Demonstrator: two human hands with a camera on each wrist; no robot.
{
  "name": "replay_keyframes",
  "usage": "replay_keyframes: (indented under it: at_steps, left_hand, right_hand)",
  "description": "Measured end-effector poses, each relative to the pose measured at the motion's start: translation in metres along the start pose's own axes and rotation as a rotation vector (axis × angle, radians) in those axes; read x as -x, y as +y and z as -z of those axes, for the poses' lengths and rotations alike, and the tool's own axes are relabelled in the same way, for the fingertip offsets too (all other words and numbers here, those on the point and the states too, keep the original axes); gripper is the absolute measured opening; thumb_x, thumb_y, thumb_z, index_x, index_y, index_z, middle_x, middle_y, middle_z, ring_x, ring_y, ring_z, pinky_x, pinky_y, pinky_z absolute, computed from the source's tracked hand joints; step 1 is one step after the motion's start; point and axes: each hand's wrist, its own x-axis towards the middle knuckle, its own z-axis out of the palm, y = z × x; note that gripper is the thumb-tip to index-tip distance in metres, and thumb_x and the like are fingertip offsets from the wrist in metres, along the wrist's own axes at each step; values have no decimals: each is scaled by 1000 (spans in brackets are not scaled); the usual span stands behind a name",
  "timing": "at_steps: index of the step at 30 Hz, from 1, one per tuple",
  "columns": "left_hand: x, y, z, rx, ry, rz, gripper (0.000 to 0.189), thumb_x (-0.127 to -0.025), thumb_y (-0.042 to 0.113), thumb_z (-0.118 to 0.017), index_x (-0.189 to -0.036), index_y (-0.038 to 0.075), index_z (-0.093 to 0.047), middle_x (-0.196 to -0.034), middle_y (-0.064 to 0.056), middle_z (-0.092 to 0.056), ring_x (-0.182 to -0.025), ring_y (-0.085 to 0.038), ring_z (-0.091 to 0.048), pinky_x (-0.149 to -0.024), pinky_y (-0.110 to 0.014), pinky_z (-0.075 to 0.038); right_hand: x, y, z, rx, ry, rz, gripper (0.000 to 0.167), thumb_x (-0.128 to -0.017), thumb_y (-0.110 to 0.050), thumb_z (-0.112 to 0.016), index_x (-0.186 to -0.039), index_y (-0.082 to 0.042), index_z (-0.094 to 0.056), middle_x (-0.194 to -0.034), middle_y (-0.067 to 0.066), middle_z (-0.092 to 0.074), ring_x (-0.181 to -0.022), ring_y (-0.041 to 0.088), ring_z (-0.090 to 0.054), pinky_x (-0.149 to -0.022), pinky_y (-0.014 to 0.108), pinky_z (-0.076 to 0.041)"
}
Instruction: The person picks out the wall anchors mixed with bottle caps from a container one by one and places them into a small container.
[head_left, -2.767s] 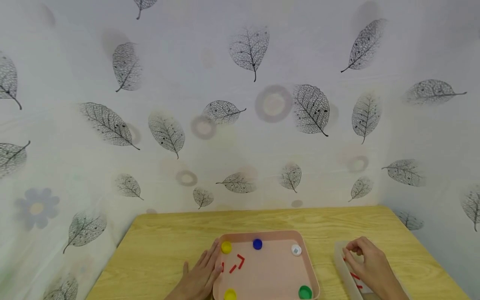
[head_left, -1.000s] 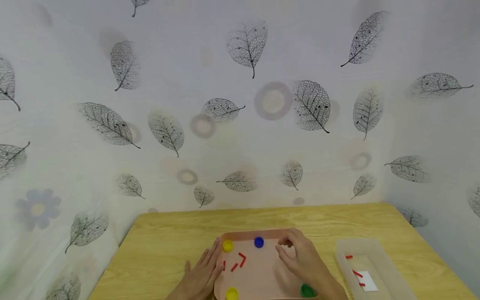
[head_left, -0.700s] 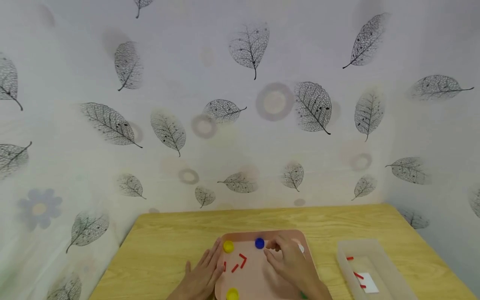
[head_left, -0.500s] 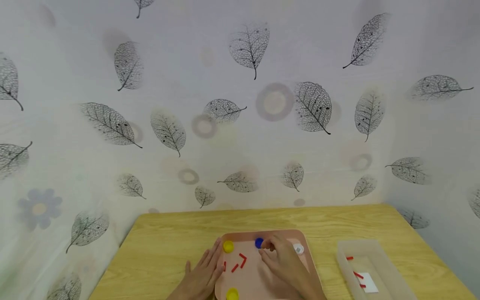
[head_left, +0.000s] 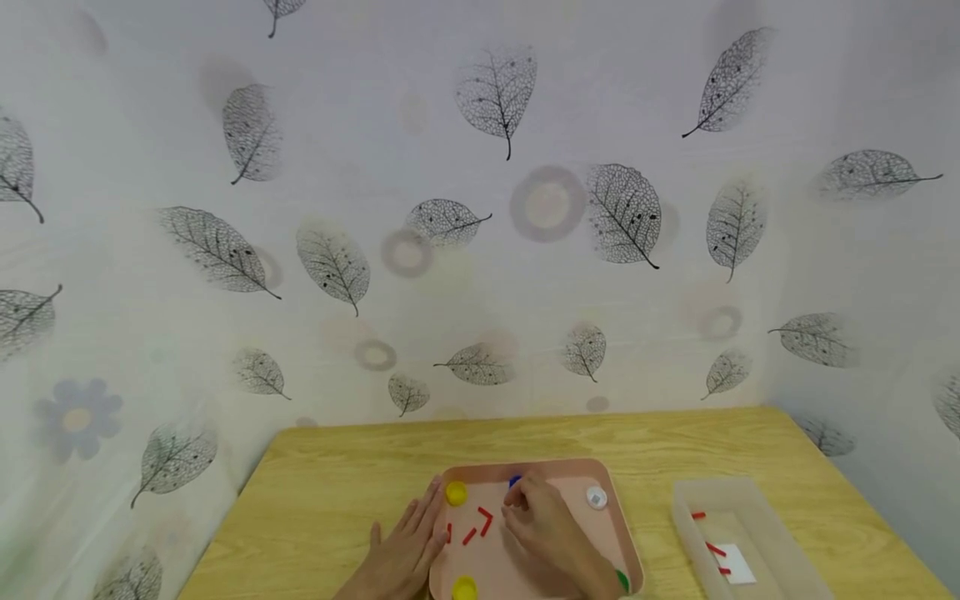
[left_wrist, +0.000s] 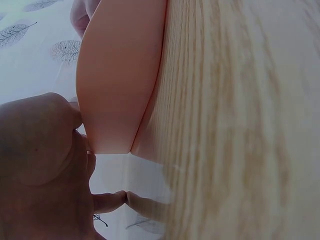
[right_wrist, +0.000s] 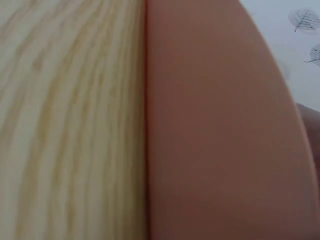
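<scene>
My left hand [head_left: 401, 546] lies with straight fingers along the left wall of a pink tray [head_left: 577, 469]. In the left wrist view that hand [left_wrist: 40, 150] is beside the tray's outer wall [left_wrist: 120, 75]. Bent thumb and fingers of my right hand [head_left: 543, 525] come together over the tray, just in front of a blue cap [head_left: 514, 482]; I cannot tell what is between them. To their left are short red sticks [head_left: 469, 536], two of them meeting in an angle [head_left: 487, 521]. The right wrist view is mostly tray wall [right_wrist: 215, 125], hiding the fingers.
Yellow caps [head_left: 456, 493] sit at the tray's left corners, a white cap [head_left: 596, 497] at back right and a partly covered green cap [head_left: 622, 579] at front right. A whitish bin [head_left: 720, 490] on the right contains red sticks [head_left: 716, 549] and a white card [head_left: 737, 567].
My right hand has left the bin and come over the tray, moving left past the white cap to the blue one. My left hand and the red sticks in the tray have stayed put.
</scene>
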Motion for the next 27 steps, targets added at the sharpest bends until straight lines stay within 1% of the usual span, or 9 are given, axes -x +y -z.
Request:
replay_keyframes:
  at_steps: [3, 9, 14, 17, 27]
  left_hand:
    - [1, 0, 0, -2, 3, -1, 65, -111, 52, -29, -167, 23, -13, -172, 5, -11, -150, -39, -32, -95, -92, -9]
    - [2, 0, 0, -16, 21, -10, 64, -111, 51, -30, -167, 23, -14, -172, 6, -12, -150, -38, -32, -96, -91, -11]
    - [0, -1, -2, -4, 1, -8, 65, -111, 50, -28, -167, 21, -13, -172, 3, -12, -149, -40, -32, -96, -91, -9]
    - [0, -2, -3, 2, -11, -4, 65, -111, 51, -28, -167, 21, -13, -172, 2, -12, -149, -40, -32, -96, -91, -8]
    - [0, -2, 0, -8, 8, -17, 65, -111, 50, -29, -167, 19, -15, -172, 2, -12, -149, -39, -32, -95, -92, -10]
  right_hand:
    - [-2, 1, -6, 20, -16, -11, 15, -88, 2, -74, -91, -8, -63, -90, -4, -55, -82, 7, -56, -72, 23, -53]
    - [-6, 0, -17, 52, -9, -24, 13, -86, 3, -74, -89, -7, -65, -87, -4, -54, -77, 5, -50, -68, 23, -51]
    - [-4, -1, -22, 51, -74, -133, 6, -93, -7, -72, -94, -10, -66, -91, -6, -55, -81, 5, -53, -72, 25, -52]
    - [-3, -2, -23, 51, -97, -175, 5, -96, -11, -71, -95, -12, -66, -92, -6, -55, -82, 6, -54, -72, 26, -52]
    - [-10, -9, -31, 127, -92, -178, 11, -95, -13, -73, -88, -14, -65, -89, -7, -52, -76, 6, -50, -69, 25, -50]
